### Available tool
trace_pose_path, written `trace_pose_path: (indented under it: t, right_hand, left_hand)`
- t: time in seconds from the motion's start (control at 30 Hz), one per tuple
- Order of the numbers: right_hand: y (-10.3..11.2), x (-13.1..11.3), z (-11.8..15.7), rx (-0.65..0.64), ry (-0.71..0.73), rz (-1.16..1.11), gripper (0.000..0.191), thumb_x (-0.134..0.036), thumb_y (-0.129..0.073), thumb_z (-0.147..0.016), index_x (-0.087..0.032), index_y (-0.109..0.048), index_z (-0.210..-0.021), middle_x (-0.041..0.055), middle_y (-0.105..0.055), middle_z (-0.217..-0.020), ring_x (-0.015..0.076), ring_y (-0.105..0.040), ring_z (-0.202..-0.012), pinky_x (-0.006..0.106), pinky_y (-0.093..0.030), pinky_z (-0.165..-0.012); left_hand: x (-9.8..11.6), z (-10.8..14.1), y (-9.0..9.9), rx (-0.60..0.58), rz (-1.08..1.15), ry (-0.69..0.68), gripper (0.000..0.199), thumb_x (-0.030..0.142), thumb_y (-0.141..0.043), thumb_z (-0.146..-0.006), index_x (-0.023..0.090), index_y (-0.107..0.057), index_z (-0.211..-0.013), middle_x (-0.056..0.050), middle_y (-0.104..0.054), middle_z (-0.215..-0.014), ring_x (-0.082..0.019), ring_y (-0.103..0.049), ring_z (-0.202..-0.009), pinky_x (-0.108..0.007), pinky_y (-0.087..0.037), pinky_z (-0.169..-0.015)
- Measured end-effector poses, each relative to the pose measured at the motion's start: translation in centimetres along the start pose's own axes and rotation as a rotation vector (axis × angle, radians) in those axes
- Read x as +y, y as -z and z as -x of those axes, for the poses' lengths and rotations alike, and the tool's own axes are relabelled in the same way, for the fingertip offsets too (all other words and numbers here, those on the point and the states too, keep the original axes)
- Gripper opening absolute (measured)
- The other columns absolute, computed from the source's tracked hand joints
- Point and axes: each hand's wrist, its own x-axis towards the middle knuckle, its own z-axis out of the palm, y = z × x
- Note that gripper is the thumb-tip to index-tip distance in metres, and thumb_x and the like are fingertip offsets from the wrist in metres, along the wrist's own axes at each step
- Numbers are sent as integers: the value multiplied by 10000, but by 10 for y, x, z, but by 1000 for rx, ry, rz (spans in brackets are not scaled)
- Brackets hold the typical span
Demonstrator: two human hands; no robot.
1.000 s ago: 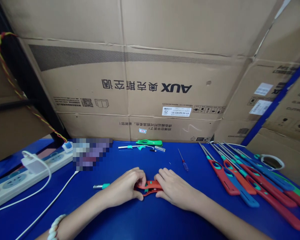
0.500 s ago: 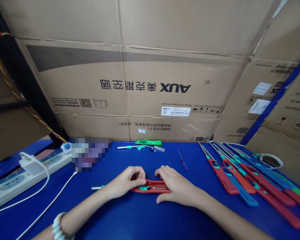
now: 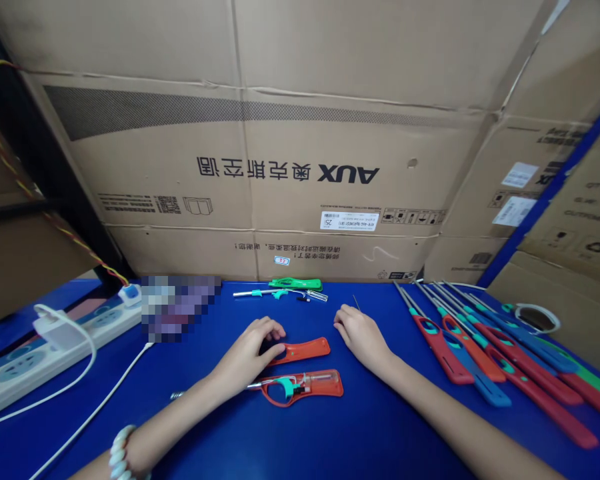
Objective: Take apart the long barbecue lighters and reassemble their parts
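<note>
My left hand (image 3: 257, 347) pinches the left end of a red-orange shell half (image 3: 307, 350). Just below it on the blue table lies the other half (image 3: 330, 387), its inside facing up, with a teal trigger piece (image 3: 289, 387), a clear tube and a metal rod in it. The rod passes under my left wrist, and its coiled tip (image 3: 177, 395) shows at the left. My right hand (image 3: 360, 335) has curled fingers over the table, beside a thin screwdriver shaft (image 3: 356, 303); it hides the screwdriver's handle, and its grip cannot be made out.
A green shell (image 3: 295, 284) and loose lighter parts (image 3: 270, 293) lie at the back. Several long lighters (image 3: 443, 353) fan out at the right, near a white ring (image 3: 537, 317). On the left are a power strip (image 3: 25, 367) and white cables. Cardboard (image 3: 280, 133) stands behind.
The red-orange casing has come apart into two halves; the upper one moved away with my left hand. My right hand has left the casing and moved up over the screwdriver.
</note>
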Motion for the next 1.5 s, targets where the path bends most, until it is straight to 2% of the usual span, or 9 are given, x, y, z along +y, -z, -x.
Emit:
trace_pose_path:
  t: [0.13, 0.27, 0.4, 0.6, 0.9, 1.17, 1.3, 1.4, 1.5]
  right_hand:
    - [-5, 0, 0, 7, -10, 62, 167, -58, -457, -898, -169, -555, -820, 60, -617, -865, 194, -593, -819, 281, -449, -718]
    - [-9, 4, -1, 5, -7, 129, 195, -44, -412, -913, -165, -538, -830, 84, -607, -870, 214, -578, -829, 303, -456, -720]
    - [-14, 6, -3, -18, 9, 198, 216, 13, -404, -880, -146, -546, -843, 120, -606, -899, 238, -574, -849, 326, -469, -733]
    - [-13, 3, 0, -62, 60, 264, 205, 8, -418, -869, -130, -566, -897, 160, -612, -965, 271, -577, -908, 371, -482, -765]
    - [-3, 4, 4, -143, 86, 242, 191, -4, -422, -867, -111, -579, -859, 140, -612, -905, 251, -576, -852, 365, -476, -757]
    - [-8, -6, 3, -70, 50, 134, 231, 17, -367, -868, -145, -529, -840, 112, -580, -881, 226, -550, -825, 336, -444, -742]
    - [2, -5, 1, -24, 66, 57, 207, -23, -391, -899, -171, -519, -834, 61, -583, -873, 179, -553, -806, 280, -436, -742]
    - [12, 4, 0, 11, 42, 41, 182, -58, -425, -912, -173, -537, -828, 55, -594, -876, 183, -564, -841, 294, -427, -796]
    - [20, 12, 0, 8, 42, 52, 163, -84, -487, -898, -173, -576, -795, 53, -614, -868, 197, -574, -852, 298, -426, -775]
  left_hand:
    - [7, 1, 9, -17, -63, -45, 94, 236, -527, -879, 208, -565, -961, -32, -566, -1025, -216, -492, -995, -366, -377, -907]
    - [21, 5, 20, -184, -61, -131, 124, 294, -581, -870, 225, -578, -972, -27, -541, -1067, -215, -477, -1026, -359, -371, -933]
    - [28, 11, 27, -310, -131, -125, 331, 342, -706, -763, 257, -583, -1058, -25, -500, -1135, -243, -455, -1076, -405, -342, -974]
    - [25, 13, 35, -342, -226, -96, 532, 426, -741, -693, 283, -573, -1177, -44, -475, -1190, -296, -426, -1114, -474, -315, -995]
    - [25, 13, 38, -348, -264, -79, 477, 423, -697, -758, 291, -573, -1200, -43, -489, -1174, -286, -429, -1099, -471, -292, -1010]
    - [22, 15, 39, -389, -258, -90, 546, 488, -652, -774, 291, -534, -1270, -58, -465, -1215, -291, -421, -1091, -436, -336, -960]
    - [24, 15, 38, -385, -254, -86, 541, 492, -624, -800, 282, -517, -1287, -56, -467, -1220, -286, -421, -1092, -418, -342, -954]
    - [22, 15, 38, -382, -264, -96, 535, 507, -600, -818, 282, -507, -1295, -59, -467, -1216, -282, -423, -1093, -424, -335, -962]
    - [19, 15, 37, -384, -275, -95, 528, 511, -590, -829, 291, -497, -1299, -54, -467, -1214, -276, -423, -1102, -430, -318, -977]
